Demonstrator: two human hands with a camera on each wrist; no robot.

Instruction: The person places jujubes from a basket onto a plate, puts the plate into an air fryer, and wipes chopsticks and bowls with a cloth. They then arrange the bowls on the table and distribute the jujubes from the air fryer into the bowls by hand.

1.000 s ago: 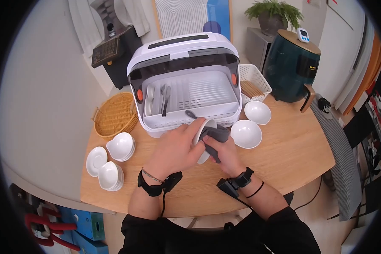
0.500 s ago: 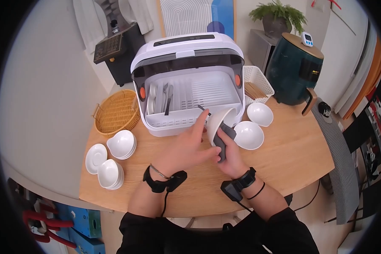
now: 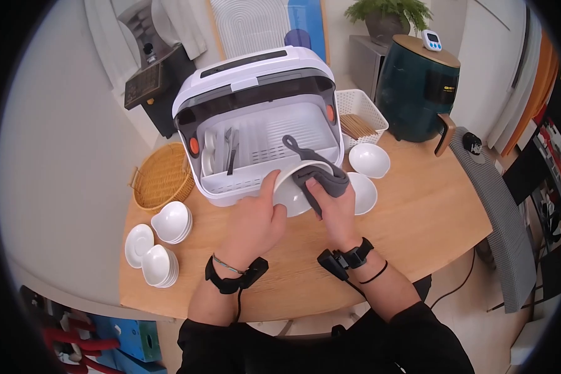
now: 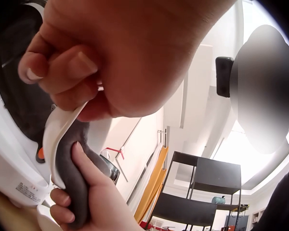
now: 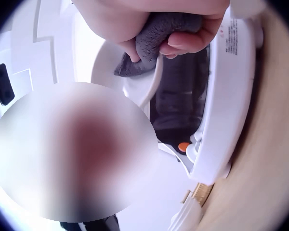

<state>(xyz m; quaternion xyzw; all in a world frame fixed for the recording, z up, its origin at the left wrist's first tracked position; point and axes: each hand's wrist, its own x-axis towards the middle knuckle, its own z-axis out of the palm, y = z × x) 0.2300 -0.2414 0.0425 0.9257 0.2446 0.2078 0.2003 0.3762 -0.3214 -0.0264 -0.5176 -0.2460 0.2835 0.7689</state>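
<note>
A white bowl (image 3: 290, 197) is tilted on its side in front of the white dish dryer (image 3: 255, 73). My left hand (image 3: 253, 223) pinches its rim, thumb and curled fingers at the edge in the left wrist view. A folded dark grey cloth (image 3: 330, 182) lies over the opposite rim, gripped by my right hand (image 3: 338, 217) with the thumb pressing it inside the bowl and fingers outside. One looped end of the cloth sticks up toward the dryer. Inside the open dryer stand small white dishes (image 3: 208, 153) and grey-handled cutlery (image 3: 233, 153).
Two white bowls (image 3: 369, 161) sit right of the dryer, one partly behind my right hand. At left are stacked small bowls (image 3: 171, 222), a saucer (image 3: 139, 245) and a wicker tray (image 3: 164, 177). A white basket (image 3: 361, 112) and green air fryer (image 3: 417, 90) stand behind.
The bowl has turned in my hands, its opening now facing more toward me. My left fingers, spread beside it half a second ago, now pinch its rim. The cloth's looped end has swung upward.
</note>
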